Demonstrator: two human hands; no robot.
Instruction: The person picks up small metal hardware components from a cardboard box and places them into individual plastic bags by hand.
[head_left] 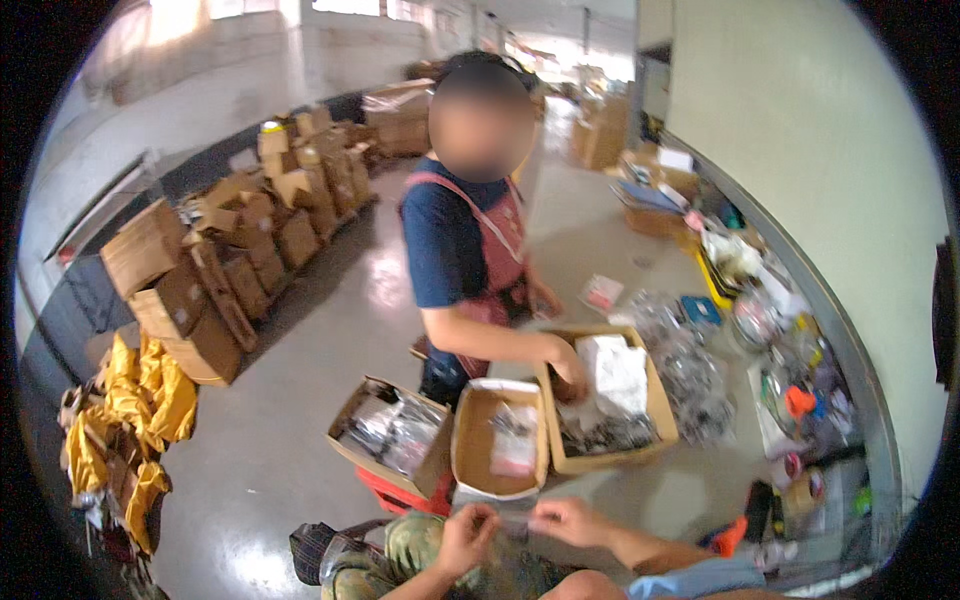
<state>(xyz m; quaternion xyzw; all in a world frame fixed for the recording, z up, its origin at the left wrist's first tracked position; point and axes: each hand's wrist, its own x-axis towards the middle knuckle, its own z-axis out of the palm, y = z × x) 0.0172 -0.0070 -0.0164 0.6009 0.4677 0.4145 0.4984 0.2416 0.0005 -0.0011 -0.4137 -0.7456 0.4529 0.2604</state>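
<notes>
My left hand (468, 537) is pinched closed above my camouflage-trousered lap, just below the middle carton. To its right, my right hand (568, 521) is closed in a similar pinch, its fingertips pointing toward the left. Something thin and see-through seems to lie between the two hands, too faint to name. Beyond them stands an open carton (472, 440) with a few clear packets (514, 440) in it. A carton of dark packets (398, 433) stands at its left, on something red. At its right, a larger carton (660, 400) holds white sheets (618, 374) and dark packets.
A person in a red apron (495, 240) stands opposite, one hand (568, 372) inside the larger carton. Clear plastic bags (690, 370) and mixed goods lie on the floor along the right wall. Cardboard boxes (180, 300) and yellow sacks (150, 390) are at the left.
</notes>
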